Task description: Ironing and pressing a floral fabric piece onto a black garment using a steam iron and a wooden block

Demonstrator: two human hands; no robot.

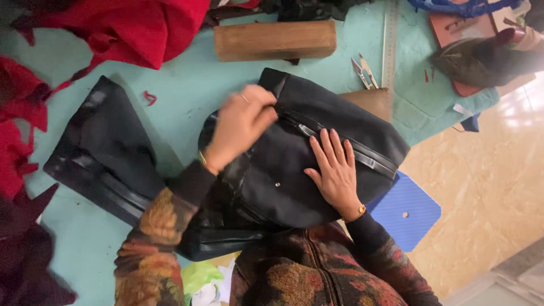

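Note:
A black fabric piece (283, 170) with a shiny zipper strip and a small snap lies on the pale blue table (187, 96). My left hand (241, 124) is blurred, its fingers curled and pinching the fabric near the zipper's upper end. My right hand (334, 167) lies flat with fingers spread on the black fabric, just below the zipper strip. A second black piece (102, 153) with glossy bands lies to the left, partly under my left sleeve.
Red cloth (124, 28) is piled at the top left and along the left edge. A wooden block (275, 39) lies above the fabric, small snips (362, 71) and a metal ruler (389, 45) to its right. A blue stool (405, 209) stands below the table's edge.

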